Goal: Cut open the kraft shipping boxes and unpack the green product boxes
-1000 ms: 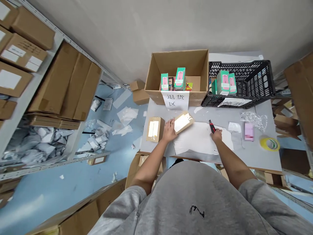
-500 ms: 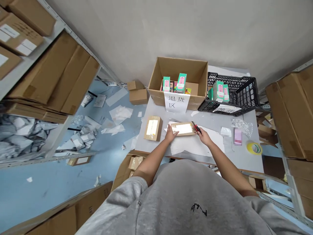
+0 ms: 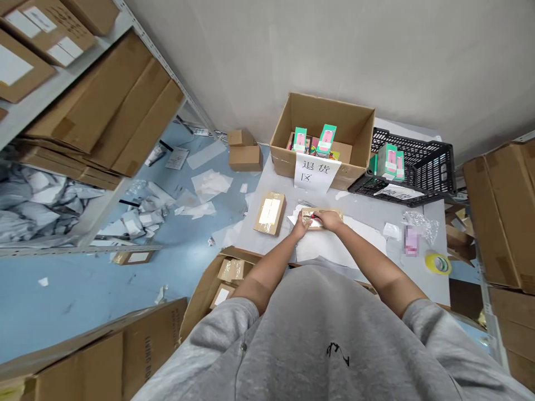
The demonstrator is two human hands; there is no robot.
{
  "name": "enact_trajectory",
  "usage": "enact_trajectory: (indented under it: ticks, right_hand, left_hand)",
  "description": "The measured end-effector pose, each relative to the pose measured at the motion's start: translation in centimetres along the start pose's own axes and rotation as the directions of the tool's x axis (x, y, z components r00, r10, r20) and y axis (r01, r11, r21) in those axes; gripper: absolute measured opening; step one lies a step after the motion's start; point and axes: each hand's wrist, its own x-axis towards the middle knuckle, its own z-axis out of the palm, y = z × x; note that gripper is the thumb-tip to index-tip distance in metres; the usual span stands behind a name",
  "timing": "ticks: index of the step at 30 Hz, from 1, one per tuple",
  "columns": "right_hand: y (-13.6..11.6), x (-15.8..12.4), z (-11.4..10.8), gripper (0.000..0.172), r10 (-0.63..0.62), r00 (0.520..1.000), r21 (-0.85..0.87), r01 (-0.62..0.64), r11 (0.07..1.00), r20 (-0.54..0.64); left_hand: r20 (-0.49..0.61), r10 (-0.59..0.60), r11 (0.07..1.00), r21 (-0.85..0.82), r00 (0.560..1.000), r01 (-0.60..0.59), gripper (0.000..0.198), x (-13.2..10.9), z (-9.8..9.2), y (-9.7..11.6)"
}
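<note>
On the table before me lies a small cardboard box [image 3: 337,214] with a white label, largely covered by my hands. Its left end is gripped by my left hand [image 3: 301,227]. Above the box, my right hand [image 3: 329,219] is closed around a red and black utility knife [image 3: 311,216], which points left over the label near my left fingers. Whether the blade touches the box I cannot tell. White paper sheets [image 3: 334,245] are spread beneath. A second taped, labelled cardboard box [image 3: 270,214] stands to the left, apart from both hands.
Behind are an open carton [image 3: 284,165] with green and pink boxes and a black crate [image 3: 445,167]. At right lie yellow tape [image 3: 438,264], bubble wrap [image 3: 428,227] and a pink packet [image 3: 411,240]. Shelves [image 3: 94,50] flank the left; an open carton [image 3: 200,298] stands beside me.
My right hand has moved left with the utility knife, from the box's right end to over its label. My left hand still holds the left end. The view has shifted slightly.
</note>
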Motion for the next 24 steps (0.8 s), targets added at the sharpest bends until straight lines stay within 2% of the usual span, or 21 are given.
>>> enact_trajectory:
  ticks: [7,15,20,24]
  right_hand:
    - [-0.1,0.0,0.0,0.036,-0.005,1.000,-0.019,0.006,1.000,0.005]
    - [-0.1,0.7,-0.1,0.039,-0.072,0.996,-0.208,0.082,0.975,0.057]
    - [0.0,0.8,0.0,0.037,-0.084,0.994,-0.251,0.100,0.963,0.073]
    - [0.7,0.1,-0.4,0.038,-0.036,0.995,-0.278,0.059,0.959,0.089]
  left_hand:
    - [0.043,0.031,0.996,-0.081,0.999,-0.027,0.098,0.7,0.1,-1.0]
    - [0.031,0.073,0.971,-0.232,0.997,-0.064,0.107,1.8,0.2,-2.7]
    - [0.018,0.084,0.974,-0.212,0.996,-0.078,0.104,2.2,0.2,-3.6]
    - [0.028,0.057,0.984,-0.168,0.998,-0.052,0.103,2.4,0.1,-3.9]
